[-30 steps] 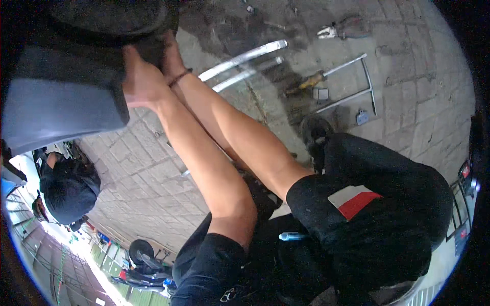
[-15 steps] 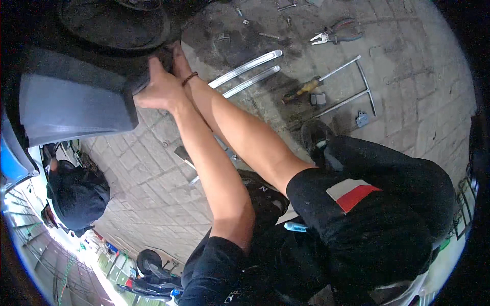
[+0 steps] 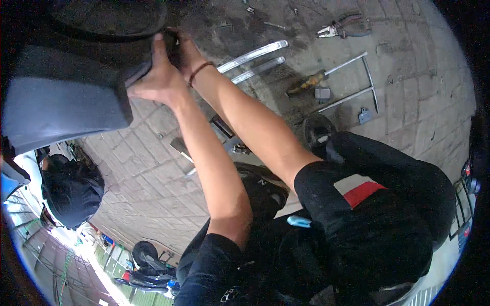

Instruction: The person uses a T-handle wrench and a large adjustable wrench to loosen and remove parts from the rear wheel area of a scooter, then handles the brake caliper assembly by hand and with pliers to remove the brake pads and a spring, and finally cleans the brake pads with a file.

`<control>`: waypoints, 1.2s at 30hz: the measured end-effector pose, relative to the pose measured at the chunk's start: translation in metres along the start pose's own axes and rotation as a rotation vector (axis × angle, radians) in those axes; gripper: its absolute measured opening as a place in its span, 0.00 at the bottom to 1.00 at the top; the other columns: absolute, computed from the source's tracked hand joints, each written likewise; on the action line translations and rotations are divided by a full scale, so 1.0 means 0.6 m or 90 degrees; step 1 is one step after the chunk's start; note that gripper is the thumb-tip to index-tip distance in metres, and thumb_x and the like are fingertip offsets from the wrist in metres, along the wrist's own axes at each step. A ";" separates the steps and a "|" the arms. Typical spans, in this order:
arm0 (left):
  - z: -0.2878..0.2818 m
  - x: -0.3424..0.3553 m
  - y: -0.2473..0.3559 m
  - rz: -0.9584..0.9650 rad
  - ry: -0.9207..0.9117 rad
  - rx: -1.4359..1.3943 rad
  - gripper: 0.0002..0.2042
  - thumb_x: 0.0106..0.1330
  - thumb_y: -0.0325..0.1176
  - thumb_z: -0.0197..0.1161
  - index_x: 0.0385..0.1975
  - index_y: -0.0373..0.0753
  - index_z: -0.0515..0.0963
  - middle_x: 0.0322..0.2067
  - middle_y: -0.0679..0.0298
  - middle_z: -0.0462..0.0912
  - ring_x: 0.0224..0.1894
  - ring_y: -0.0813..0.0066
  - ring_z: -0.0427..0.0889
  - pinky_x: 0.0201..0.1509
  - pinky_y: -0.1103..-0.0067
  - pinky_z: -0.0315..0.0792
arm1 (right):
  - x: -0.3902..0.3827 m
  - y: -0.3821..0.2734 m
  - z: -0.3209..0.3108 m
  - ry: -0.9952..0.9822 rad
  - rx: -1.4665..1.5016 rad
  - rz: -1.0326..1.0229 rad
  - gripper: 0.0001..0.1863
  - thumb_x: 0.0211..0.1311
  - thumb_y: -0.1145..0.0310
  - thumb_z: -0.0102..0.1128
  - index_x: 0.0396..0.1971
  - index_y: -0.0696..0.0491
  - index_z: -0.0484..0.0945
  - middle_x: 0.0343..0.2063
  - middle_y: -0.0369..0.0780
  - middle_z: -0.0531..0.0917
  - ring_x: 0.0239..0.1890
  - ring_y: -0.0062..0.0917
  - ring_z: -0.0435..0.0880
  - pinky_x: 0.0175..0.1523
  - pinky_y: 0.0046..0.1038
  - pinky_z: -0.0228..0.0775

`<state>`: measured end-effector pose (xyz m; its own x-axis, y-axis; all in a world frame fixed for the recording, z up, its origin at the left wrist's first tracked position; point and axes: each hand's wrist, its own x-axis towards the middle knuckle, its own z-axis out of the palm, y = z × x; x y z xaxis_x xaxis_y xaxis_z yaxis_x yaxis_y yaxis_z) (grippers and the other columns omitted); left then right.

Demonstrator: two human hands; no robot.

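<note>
A black wheel (image 3: 102,23) and a grey plastic body panel (image 3: 66,102) fill the upper left. My left hand (image 3: 161,79) grips the edge between panel and wheel, thumb upward. My right hand (image 3: 186,53), with a bracelet at the wrist, is closed just beyond it at the wheel's lower rim; what its fingers hold is partly hidden. Two silver tyre levers (image 3: 252,53) lie on the paving beside my hands. Metal parts (image 3: 237,145) lie beneath my forearms.
Pliers (image 3: 339,28), a yellow-handled screwdriver (image 3: 309,81), a metal T-handle tool (image 3: 370,81) and brake pads (image 3: 364,116) lie on the paved floor (image 3: 413,86). Another person (image 3: 71,194) in black is bent over at the left. A scooter (image 3: 145,270) stands behind.
My hands have shifted a little to the right along the wheel's edge, my right fingers now showing more beside my left hand. More metal parts show beneath my forearms.
</note>
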<state>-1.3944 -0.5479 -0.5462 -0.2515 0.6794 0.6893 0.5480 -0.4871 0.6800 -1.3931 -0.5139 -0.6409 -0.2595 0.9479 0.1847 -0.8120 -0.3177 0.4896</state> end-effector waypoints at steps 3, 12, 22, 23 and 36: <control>-0.010 0.003 -0.031 0.023 0.112 0.288 0.23 0.46 0.39 0.75 0.29 0.22 0.77 0.28 0.48 0.82 0.26 0.58 0.79 0.39 0.73 0.75 | 0.024 0.042 0.044 0.256 -0.172 -0.138 0.27 0.58 0.46 0.48 0.44 0.55 0.76 0.41 0.42 0.81 0.42 0.35 0.79 0.53 0.34 0.70; -0.048 0.055 -0.045 -0.017 -0.044 0.228 0.25 0.48 0.38 0.74 0.35 0.21 0.75 0.35 0.44 0.80 0.32 0.56 0.79 0.40 0.72 0.75 | -0.040 0.104 0.104 0.261 -0.186 -0.031 0.33 0.61 0.41 0.44 0.53 0.54 0.71 0.49 0.43 0.78 0.50 0.38 0.76 0.58 0.37 0.66; -0.002 -0.009 -0.021 -0.053 0.136 0.241 0.27 0.41 0.42 0.76 0.29 0.22 0.76 0.30 0.45 0.81 0.34 0.53 0.80 0.40 0.67 0.75 | 0.003 0.032 0.073 0.259 -0.279 -0.194 0.32 0.60 0.40 0.46 0.49 0.55 0.73 0.45 0.41 0.79 0.46 0.36 0.76 0.57 0.33 0.67; -0.003 -0.008 -0.020 -0.079 0.139 0.265 0.26 0.38 0.43 0.77 0.26 0.24 0.77 0.30 0.45 0.81 0.34 0.52 0.80 0.40 0.66 0.74 | 0.006 0.034 0.073 0.247 -0.302 -0.227 0.32 0.61 0.40 0.46 0.48 0.54 0.73 0.45 0.41 0.79 0.46 0.35 0.76 0.56 0.34 0.68; -0.023 0.045 -0.009 0.108 0.055 0.068 0.22 0.49 0.39 0.74 0.34 0.25 0.78 0.39 0.49 0.82 0.42 0.59 0.80 0.48 0.72 0.73 | -0.034 0.085 0.133 0.200 -0.319 -0.149 0.38 0.60 0.35 0.36 0.55 0.53 0.71 0.54 0.43 0.75 0.55 0.39 0.73 0.63 0.43 0.58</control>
<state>-1.4154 -0.5346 -0.5279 -0.2128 0.5411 0.8136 0.6689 -0.5263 0.5249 -1.3872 -0.5515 -0.5518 -0.1252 0.9767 -0.1742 -0.9921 -0.1246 0.0146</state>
